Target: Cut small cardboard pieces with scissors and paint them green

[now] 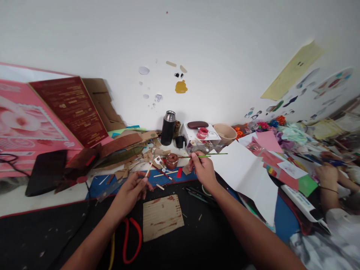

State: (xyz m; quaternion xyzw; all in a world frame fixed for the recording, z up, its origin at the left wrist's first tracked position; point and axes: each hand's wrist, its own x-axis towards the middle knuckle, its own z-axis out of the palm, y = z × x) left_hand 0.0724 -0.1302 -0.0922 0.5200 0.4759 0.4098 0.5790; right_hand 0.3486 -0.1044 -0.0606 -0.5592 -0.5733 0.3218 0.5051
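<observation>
My left hand (137, 186) pinches a thin wooden stick (149, 169), which tilts up to the right. In my right hand (201, 167) is a paintbrush (213, 154) with a green handle, held almost level. Its bristle end points left at a small brown paint jar (171, 161); whether it touches the paint I cannot tell. Below my hands, a square of corrugated cardboard (163, 216) with brown paint smears lies on the black mat (202, 240). Another brush (165, 174) and a short stick piece (160, 186) lie between my hands.
A black thermos (168, 128) stands by the wall. Right of it are a white box (187, 133) with a pink paint jar (202, 133) and a beige bowl (225, 132). Red-handled scissors (132, 240) lie front left. White paper (247, 168) and a co-worker's hand (327, 176) are at right.
</observation>
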